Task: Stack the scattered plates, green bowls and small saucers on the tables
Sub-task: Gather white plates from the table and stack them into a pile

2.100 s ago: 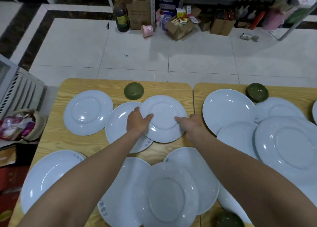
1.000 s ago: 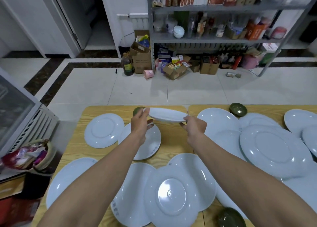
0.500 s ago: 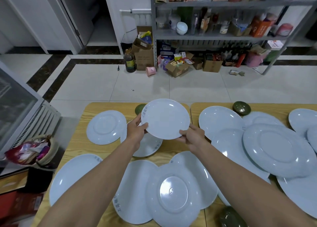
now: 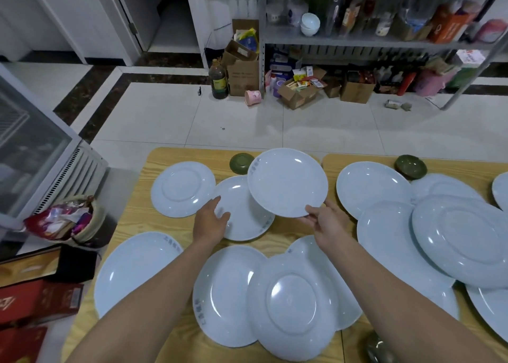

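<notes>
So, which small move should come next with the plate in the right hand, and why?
Probably lower the held plate onto the face-up plate just below it. The right hand pinches its near rim, face up like the lower one, and the left hand is open at that plate's edge.

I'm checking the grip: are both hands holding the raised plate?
No: only the right hand pinches the raised plate by its rim; the left hand is open over the plate below.
</notes>
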Action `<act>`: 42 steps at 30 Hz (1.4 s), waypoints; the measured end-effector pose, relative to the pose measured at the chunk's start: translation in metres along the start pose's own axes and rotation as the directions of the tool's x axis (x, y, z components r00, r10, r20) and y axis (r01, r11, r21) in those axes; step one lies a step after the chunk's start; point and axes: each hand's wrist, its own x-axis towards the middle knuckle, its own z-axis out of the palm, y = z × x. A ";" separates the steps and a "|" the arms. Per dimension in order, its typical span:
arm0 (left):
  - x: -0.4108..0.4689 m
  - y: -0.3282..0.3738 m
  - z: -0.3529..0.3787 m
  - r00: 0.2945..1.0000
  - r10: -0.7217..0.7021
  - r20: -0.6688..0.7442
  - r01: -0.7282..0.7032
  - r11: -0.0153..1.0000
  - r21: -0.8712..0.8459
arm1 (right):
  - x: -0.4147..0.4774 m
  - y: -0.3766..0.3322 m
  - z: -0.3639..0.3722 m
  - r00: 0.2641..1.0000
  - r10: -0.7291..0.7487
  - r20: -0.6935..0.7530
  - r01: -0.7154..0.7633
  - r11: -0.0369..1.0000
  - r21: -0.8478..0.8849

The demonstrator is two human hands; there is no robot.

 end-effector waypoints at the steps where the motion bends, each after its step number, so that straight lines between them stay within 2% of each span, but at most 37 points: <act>1: 0.002 -0.006 0.000 0.999 0.043 0.021 -0.046 0.986 0.159 | 0.000 0.001 0.001 1.000 0.005 -0.001 -0.005 1.000 0.001; 3: 0.006 -0.015 0.002 0.995 0.082 0.065 -0.102 0.896 0.431 | 0.001 0.003 0.001 1.000 0.017 -0.007 -0.018 1.000 -0.009; 4: 0.008 -0.019 0.002 0.994 0.073 0.082 -0.104 0.861 0.499 | 0.002 0.004 0.000 1.000 0.022 -0.013 -0.023 1.000 -0.012; 6: 0.011 -0.026 0.004 0.993 0.022 0.114 -0.080 0.842 0.533 | 0.004 0.006 0.000 1.000 0.024 -0.019 -0.024 1.000 -0.012; 9: 0.016 -0.036 0.006 0.991 -0.020 0.134 -0.049 0.869 0.492 | 0.007 0.008 0.000 1.000 0.018 -0.018 -0.018 1.000 -0.006; 15: 0.023 -0.040 0.012 0.995 -0.064 0.071 0.058 0.994 0.090 | 0.011 0.015 0.009 0.999 0.036 -0.035 -0.035 0.999 0.004; 18: 0.022 -0.038 0.009 0.986 -0.161 0.030 0.164 0.977 -0.138 | 0.008 0.021 0.014 0.998 0.038 -0.047 -0.039 0.999 -0.012; 22: 0.019 -0.037 0.004 0.977 -0.210 0.024 0.203 0.903 -0.378 | -0.002 0.026 0.020 0.998 0.048 -0.047 -0.050 0.998 -0.029; 26: 0.012 -0.031 -0.004 0.981 -0.192 0.037 0.186 0.865 -0.465 | -0.017 0.028 0.028 0.998 0.036 -0.044 -0.038 0.999 -0.032; 32: -0.012 -0.015 -0.024 0.985 -0.142 0.097 0.171 0.752 -0.636 | -0.048 0.027 0.035 1.000 -0.018 -0.004 0.018 1.000 -0.011; 37: -0.052 -0.008 -0.046 0.995 -0.081 0.053 0.094 0.688 -0.720 | -0.082 0.027 0.029 0.993 -0.087 0.076 0.087 0.996 0.010; 42: -0.106 -0.012 -0.071 0.994 -0.106 0.008 0.071 0.604 -0.793 | -0.118 0.028 0.016 0.980 -0.118 0.158 0.118 0.993 0.011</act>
